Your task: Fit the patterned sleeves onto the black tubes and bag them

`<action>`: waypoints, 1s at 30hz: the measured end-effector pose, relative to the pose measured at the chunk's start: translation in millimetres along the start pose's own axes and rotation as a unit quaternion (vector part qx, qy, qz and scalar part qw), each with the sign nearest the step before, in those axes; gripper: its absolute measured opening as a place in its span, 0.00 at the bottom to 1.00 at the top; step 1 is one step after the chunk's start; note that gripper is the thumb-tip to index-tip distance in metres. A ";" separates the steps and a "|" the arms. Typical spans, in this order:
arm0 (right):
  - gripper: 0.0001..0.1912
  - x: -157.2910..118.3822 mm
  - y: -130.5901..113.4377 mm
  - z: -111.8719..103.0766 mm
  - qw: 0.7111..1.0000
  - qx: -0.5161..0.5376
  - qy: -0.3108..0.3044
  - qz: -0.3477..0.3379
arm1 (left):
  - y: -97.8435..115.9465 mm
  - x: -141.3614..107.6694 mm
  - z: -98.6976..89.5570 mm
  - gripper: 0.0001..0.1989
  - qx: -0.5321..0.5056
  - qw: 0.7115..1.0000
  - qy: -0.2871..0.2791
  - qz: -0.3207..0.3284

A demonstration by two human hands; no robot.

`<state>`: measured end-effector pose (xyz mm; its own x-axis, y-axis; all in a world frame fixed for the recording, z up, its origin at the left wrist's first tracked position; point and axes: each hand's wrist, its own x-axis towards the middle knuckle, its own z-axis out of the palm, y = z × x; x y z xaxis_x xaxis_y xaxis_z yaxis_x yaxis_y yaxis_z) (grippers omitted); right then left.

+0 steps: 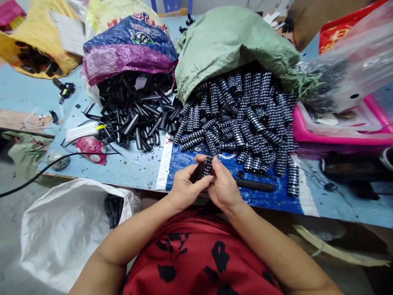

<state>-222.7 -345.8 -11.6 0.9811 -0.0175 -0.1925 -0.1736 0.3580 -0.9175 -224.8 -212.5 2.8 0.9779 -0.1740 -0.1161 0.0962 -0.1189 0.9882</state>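
Observation:
Close to my body, at the table's front edge, both hands meet around a black patterned cylinder with pale markings. My left hand has its fingers closed on its left side, beside a dark piece that my fingers partly cover. From the right, my right hand grips the same cylinder with thumb and fingers. Beyond them lies a big heap of similar patterned cylinders, spilling from a green woven sack. A plain black rod-like piece lies just right of my right hand.
Smooth black plastic pieces spill from a blue and purple bag. A white sack hangs open below the table at left, patterned pieces inside. A pink tray stands right. A black cable crosses the left side.

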 end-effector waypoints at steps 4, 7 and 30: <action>0.54 -3.0 -0.8 -29.3 0.912 -0.305 -0.102 -0.254 | 3.3 -4.8 -10.6 0.15 -0.032 0.998 -0.008 -0.045; 0.59 -2.9 -4.1 -45.8 0.796 -0.429 -0.167 -0.394 | 4.1 -7.7 -18.8 0.19 -0.035 0.998 -0.027 -0.047; 0.54 -13.2 -11.6 -35.8 0.717 -0.507 -0.143 -0.457 | 0.2 2.0 -27.1 0.25 -0.319 0.918 -0.101 -0.213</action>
<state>-236.8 -383.2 -10.9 0.6765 0.4317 0.5966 0.7226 -0.5456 -0.4246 -217.9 -186.4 5.5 0.7779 -0.4302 -0.4581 0.6143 0.3665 0.6988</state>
